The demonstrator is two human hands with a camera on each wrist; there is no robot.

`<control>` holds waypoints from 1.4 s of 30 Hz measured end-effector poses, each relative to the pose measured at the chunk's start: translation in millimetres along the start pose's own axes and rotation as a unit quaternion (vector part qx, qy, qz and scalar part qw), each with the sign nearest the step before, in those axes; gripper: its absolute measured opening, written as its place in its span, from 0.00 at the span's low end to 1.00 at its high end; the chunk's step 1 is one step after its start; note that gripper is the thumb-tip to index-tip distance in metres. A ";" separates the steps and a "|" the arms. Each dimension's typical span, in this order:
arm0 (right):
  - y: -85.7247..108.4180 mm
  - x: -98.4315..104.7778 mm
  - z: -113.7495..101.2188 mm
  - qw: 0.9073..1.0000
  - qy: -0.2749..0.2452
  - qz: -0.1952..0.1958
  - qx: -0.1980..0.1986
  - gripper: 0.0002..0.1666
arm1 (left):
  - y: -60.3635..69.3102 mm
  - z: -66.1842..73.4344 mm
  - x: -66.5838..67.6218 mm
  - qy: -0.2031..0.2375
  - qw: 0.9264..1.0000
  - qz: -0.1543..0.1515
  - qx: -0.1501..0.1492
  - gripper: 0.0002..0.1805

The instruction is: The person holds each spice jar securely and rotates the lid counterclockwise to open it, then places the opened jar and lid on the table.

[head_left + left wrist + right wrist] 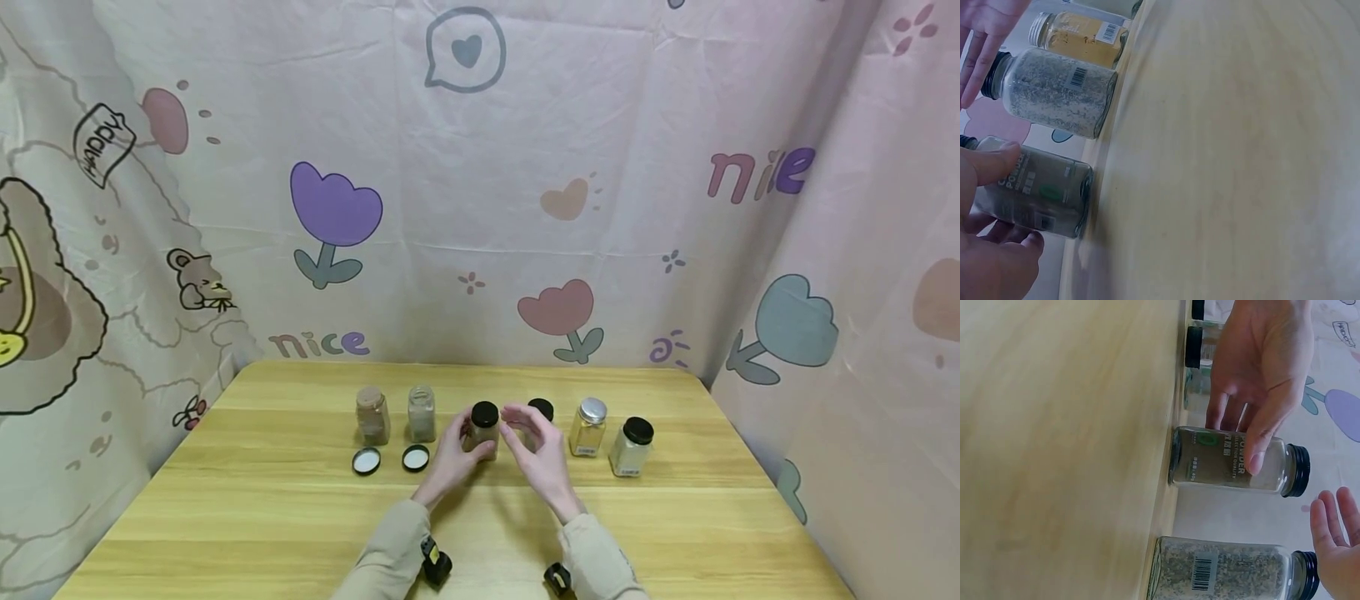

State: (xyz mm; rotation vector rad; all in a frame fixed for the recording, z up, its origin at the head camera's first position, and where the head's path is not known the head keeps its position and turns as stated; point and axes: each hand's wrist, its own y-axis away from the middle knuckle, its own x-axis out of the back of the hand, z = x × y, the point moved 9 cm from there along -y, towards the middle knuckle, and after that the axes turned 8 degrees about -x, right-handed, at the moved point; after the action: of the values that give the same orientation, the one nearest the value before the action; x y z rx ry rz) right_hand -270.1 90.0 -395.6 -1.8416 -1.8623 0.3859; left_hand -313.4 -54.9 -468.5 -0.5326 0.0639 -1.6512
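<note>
My left hand [452, 461] grips a glass jar [484, 433] of greyish-brown powder that stands upright on the table, thumb on one side and fingers on the other. A black lid [1299, 470] is on this jar. My right hand [542, 461] is beside the lid with its fingers loosely bent, apart from it and holding nothing. Its fingers [979, 69] also show in the left wrist view. Just behind the right hand stands a jar of coarse speckled grains [1057, 94] with a black lid, partly hidden in the head view.
To the left stand a lidless jar of brown powder [372, 418] and a lidless jar of grey contents [422, 417]. Two black-rimmed lids [366, 461] lie before them, white insides up. Rightward are a silver-lidded yellow jar [588, 429] and a black-lidded pale jar [632, 450].
</note>
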 end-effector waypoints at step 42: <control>-0.5 -26.1 -22.4 0.942 0.329 -0.027 0.058 0.18 | 18.8 16.6 -3.1 0.042 0.991 -0.111 -0.068 0.20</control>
State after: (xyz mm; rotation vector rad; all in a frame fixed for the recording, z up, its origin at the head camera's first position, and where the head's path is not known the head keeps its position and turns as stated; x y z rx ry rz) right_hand -259.5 61.1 -380.3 -1.5707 -1.3855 -0.1352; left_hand -289.6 -50.6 -461.2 -0.5885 0.1858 -1.8970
